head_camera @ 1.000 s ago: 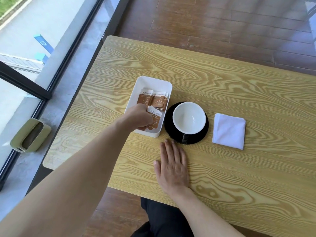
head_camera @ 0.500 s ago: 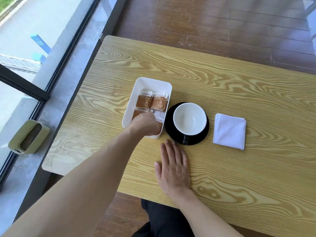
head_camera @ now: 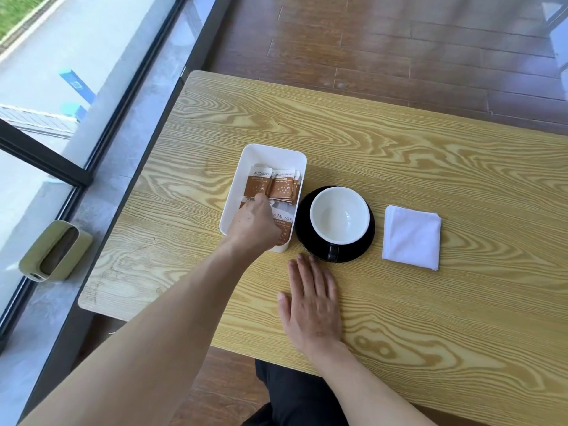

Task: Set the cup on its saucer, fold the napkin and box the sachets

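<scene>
One white cup (head_camera: 339,216) on one black saucer (head_camera: 362,250), one folded napkin (head_camera: 412,237) just right. One white box (head_camera: 270,155) holding several brown sachets (head_camera: 270,186), exact count unclear. Left hand (head_camera: 255,224) reaching in, grip hidden. Right hand (head_camera: 312,299) flat, fingers straight, on one table (head_camera: 430,167).

Bright daylight, sharp centre, wide-angle bend at the edges

Strong daylight comes in through the window (head_camera: 76,96) on the left and lights the wooden surface (head_camera: 430,179) evenly, with its grain crisp. Shadows are soft and short: a faint 1 lies just right of the white box (head_camera: 264,155), another under the folded napkin (head_camera: 412,238). The dark floor (head_camera: 399,41) carries pale glare at the upper right. The white cup (head_camera: 339,215) is nearly blown out inside. The left forearm (head_camera: 138,348), close to the lens, looks slightly soft, and straight lines bow toward the frame's edges.
</scene>
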